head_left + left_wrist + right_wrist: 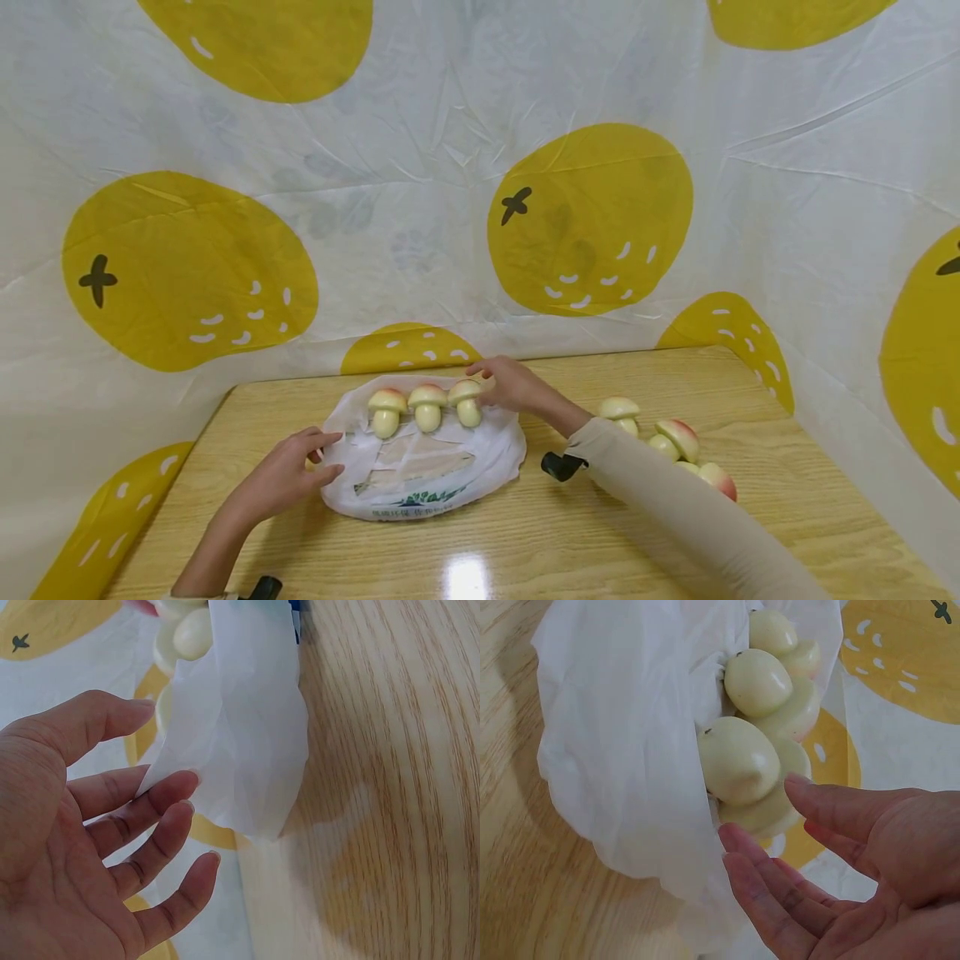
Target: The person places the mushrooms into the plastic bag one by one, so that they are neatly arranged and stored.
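Observation:
Three toy mushrooms with cream stems and pink-tinged caps stand in a row along the back of a white plastic bag spread on the table. They are the left mushroom, the middle mushroom and the right mushroom. My left hand is at the bag's left edge, its fingertips touching the plastic and its thumb apart from them. Beside the right mushroom is my right hand, fingers loosely spread. In the right wrist view its thumb tip lies right by the nearest mushroom's cap, with nothing gripped.
On the wooden table, several more toy mushrooms lie to the right, partly hidden by my right sleeve. A white cloth with yellow fruit prints hangs behind and at both sides of the table.

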The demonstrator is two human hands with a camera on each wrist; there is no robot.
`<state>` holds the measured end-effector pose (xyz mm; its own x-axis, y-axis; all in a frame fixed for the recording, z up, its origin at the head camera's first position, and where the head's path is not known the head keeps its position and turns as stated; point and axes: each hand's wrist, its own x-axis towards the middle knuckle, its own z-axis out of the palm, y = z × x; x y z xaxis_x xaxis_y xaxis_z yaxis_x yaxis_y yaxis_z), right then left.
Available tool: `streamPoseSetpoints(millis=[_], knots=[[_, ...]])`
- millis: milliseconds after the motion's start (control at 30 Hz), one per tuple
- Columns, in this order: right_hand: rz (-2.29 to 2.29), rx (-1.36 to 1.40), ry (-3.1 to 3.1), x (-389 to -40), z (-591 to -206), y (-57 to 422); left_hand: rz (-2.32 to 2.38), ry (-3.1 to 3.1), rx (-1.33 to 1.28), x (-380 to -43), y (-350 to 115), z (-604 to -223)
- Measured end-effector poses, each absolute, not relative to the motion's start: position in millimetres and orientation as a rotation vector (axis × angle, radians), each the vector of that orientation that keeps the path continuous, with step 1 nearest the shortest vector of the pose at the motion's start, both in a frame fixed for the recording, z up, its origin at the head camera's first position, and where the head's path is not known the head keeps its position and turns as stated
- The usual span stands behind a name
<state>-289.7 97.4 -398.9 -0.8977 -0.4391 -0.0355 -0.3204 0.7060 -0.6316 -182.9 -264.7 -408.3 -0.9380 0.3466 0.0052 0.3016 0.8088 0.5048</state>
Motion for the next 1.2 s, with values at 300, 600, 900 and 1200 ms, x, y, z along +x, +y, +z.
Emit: streamPoseSetpoints(millis=[300,600,900,1200], knots=[[-0.959,-0.642,2.707,-287,-388,119,0.775,2.909,0.533,-183,-264,-407],[-1.0,-0.651,2.679,-280,-372,138,0.778,2.908,0.532,-184,-264,-407],[-1.014,-0.626,2.635,-276,-361,159,0.776,2.904,0.528,-183,-264,-407],[-1.037,-0.651,2.636,-268,-356,182,0.787,2.896,0.52,-182,-264,-406]])
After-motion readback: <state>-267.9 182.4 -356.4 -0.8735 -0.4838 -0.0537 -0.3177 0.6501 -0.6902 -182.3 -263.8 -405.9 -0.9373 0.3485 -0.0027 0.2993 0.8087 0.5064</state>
